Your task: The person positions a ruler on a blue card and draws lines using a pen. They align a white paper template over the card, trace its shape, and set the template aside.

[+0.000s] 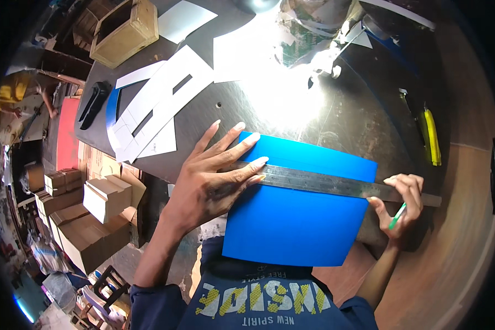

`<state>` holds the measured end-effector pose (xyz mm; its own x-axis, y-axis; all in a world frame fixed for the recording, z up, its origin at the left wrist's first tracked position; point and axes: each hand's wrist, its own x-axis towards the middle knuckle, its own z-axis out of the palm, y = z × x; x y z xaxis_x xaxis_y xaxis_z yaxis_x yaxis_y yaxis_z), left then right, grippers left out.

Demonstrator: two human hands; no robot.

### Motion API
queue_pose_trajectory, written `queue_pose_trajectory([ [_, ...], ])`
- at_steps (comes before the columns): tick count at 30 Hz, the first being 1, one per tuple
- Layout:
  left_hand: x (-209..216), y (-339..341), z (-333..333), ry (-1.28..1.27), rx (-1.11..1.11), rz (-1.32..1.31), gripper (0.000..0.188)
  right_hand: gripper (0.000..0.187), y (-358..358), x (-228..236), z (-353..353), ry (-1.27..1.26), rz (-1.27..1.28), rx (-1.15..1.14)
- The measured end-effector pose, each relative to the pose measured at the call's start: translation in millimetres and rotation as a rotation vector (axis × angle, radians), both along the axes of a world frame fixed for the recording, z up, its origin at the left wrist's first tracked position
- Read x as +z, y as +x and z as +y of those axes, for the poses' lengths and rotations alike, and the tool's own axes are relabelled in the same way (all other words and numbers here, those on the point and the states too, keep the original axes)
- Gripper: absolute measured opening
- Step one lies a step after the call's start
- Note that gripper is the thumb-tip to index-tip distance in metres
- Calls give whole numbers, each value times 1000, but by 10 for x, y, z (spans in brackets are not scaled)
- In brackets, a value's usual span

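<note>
A bright blue rectangular sheet (291, 231) lies at the near edge of the dark table, its lower part close to my shirt. Across its upper part runs a long metal ruler (313, 180), whose right end sticks out past the sheet. My left hand (212, 181) is open, fingers spread, with fingertips resting on the ruler and the sheet's upper left corner. At the ruler's right end, my right hand (402, 212) is closed around a slim green-and-white pen (397, 216). Its thumb and fingertips are at the ruler's two edges.
A yellow cutter (432, 137) lies at right. White cut-out pieces (165, 104), a black stapler-like tool (95, 104) and a wooden box (124, 33) are at left. Strong glare lies beside a plastic bag (308, 33). Cardboard boxes (88, 236) stand below; another person's arm (47, 102) shows far left.
</note>
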<state>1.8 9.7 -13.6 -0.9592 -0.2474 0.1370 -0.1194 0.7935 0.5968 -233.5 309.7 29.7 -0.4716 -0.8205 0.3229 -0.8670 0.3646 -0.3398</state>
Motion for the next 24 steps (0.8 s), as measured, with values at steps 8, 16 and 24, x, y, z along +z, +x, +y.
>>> queue_pose_trajectory([
  [8, 20, 3, -2, 23, 25, -3, 33, 33, 118, -170, 57, -29, 59, -23],
  [16, -8, -1, 7, 8, 33, 6, 33, 34, 95, -220, 105, -33, 92, -5],
  [24, 13, -3, 5, 20, 37, -8, 33, 34, 107, -220, 109, -30, 84, -23],
])
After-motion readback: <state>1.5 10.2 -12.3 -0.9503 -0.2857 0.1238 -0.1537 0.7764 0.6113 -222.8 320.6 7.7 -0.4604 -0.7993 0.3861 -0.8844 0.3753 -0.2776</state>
